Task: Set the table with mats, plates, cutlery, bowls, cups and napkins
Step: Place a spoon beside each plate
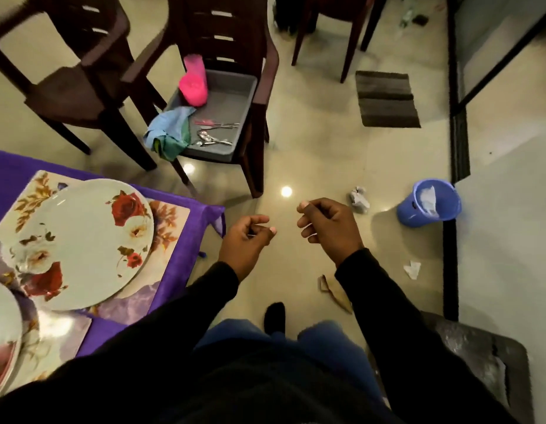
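Beige floor [320, 154] under two loosely curled hands.

A table corner draped in a purple cloth [186, 240] carries a floral mat [170, 221] with a rose-patterned plate [79, 243] lying on it; a second mat [60, 335] and plate [2, 341] sit at the near left edge. A dark chair [259, 87] holds a grey tray [232, 96]. On the glossy floor [326, 154] lie a striped rug [386, 99], a blue bin [424, 206] and scattered paper scraps [358, 199].
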The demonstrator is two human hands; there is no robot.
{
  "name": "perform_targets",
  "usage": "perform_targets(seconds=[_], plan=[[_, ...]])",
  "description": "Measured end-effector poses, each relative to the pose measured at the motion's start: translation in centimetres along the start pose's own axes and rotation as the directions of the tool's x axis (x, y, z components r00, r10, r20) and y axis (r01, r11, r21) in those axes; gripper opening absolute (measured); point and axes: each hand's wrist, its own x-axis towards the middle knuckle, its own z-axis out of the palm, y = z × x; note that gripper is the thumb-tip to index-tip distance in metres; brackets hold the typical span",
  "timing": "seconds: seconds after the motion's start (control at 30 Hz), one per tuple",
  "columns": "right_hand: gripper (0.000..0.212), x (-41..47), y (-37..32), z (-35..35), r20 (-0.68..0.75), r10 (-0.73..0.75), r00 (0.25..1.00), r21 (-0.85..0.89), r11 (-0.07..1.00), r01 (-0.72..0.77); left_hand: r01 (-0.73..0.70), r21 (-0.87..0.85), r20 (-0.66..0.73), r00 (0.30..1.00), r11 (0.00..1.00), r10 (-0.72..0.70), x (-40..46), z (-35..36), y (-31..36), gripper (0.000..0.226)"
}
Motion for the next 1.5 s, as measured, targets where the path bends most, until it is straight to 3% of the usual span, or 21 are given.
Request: perform_targets(seconds=[0.17, 0.4, 0.47, 0.6, 0.73, 0.83, 1.0, 1.17, 1.37, 1.5], plan=[[0.025, 7.3, -1.3, 0.2, 0.101, 0.04, 0.994, -0.003, 0.999, -0.04, 0.015, -0.073, -0.057, 0.998, 0.997, -0.019, 6.7, 1.9, 3.3, 0.019], [0.019, 22.8, -4.7, 2.8, 0.327, -0.01, 0.945, -0.131, 0.99, 0.056, 0.215, -0.077, -0.076, 0.972, 0.974, -0.221, 17.0, 2.8, 7.1, 0.02], [0.019, 27.0, -5.8, 3.8, 0.377, 0.032, 0.926, -0.182, 0.983, 0.04, 0.294, -0.105, -0.108, 0.946, 0.95, -0.304, 19.2, 2.6, 8.2, 0.025], [0.026, 33.9, -7.6, 6.3, 0.487, 0.105, 0.867, -0.23, 0.973, 0.012, 0.315, -0.233, -0.253, 0.894, 0.92, -0.37, 23.7, 1.7, 10.0, 0.025], [0.022, 39.5, -8.4, 10.7, 0.567, 0.178, 0.804, -0.281, 0.96, -0.014, 0.252, -0.492, -0.404, 0.782, 0.834, -0.474, 27.9, -0.2, 10.9, 0.022], [0.022, 43.7, -8.5, 15.1, 0.617, 0.243, 0.749, -0.359, 0.933, -0.007, 0.209, -0.608, -0.414, 0.74, 0.766, -0.53, 31.6, -2.0, 11.0, 0.019], [0.024, 50.4, -7.6, 21.2, 0.577, 0.409, 0.707, -0.518, 0.852, -0.071, 0.219, -0.734, -0.357, 0.68, 0.643, -0.64, 39.2, -5.8, 8.9, 0.013], [0.025, 56.8, -6.8, 25.7, 0.516, 0.515, 0.684, -0.61, 0.782, -0.128, 0.326, -0.739, -0.31, 0.613, 0.59, -0.727, 47.3, -9.5, 4.9, 0.01], [0.019, 64.5, -3.8, 31.4, 0.419, 0.511, 0.75, -0.725, 0.686, -0.062, 0.478, -0.681, -0.291, 0.518, 0.554, -0.804, 55.0, -11.8, -0.4, 0.016], [0.021, 68.4, 0.4, 35.7, 0.389, 0.579, 0.717, -0.828, 0.56, -0.003, 0.538, -0.672, -0.292, 0.439, 0.509, -0.85, 60.1, -12.1, -4.7, 0.015]])
